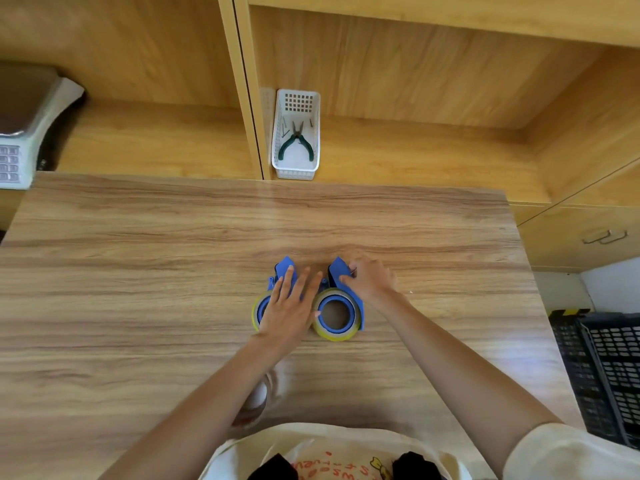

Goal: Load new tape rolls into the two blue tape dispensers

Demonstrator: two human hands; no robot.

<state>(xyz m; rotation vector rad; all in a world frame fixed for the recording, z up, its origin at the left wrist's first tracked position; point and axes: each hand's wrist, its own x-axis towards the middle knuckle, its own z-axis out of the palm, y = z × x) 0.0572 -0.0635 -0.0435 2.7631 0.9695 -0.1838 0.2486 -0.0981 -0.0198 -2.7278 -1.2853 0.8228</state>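
Note:
Two blue tape dispensers lie side by side on the wooden table [138,271]. The left dispenser [284,268] carries a yellowish tape roll [257,311], mostly hidden under my left hand [289,311], which lies flat on it with fingers spread. The right dispenser [341,271] holds a yellowish tape roll [335,315] around its blue hub. My right hand [369,278] pinches the right dispenser's front end with thumb and fingers. Near the table's front edge, an empty-looking clear tape core [259,400] sits partly behind my left forearm.
A white perforated basket [297,168] with green-handled pliers [297,143] stands on the shelf behind the table. A scale [20,133] sits at far left. Black crates [602,368] stand on the floor to the right. A cream bag [311,452] lies at the near edge.

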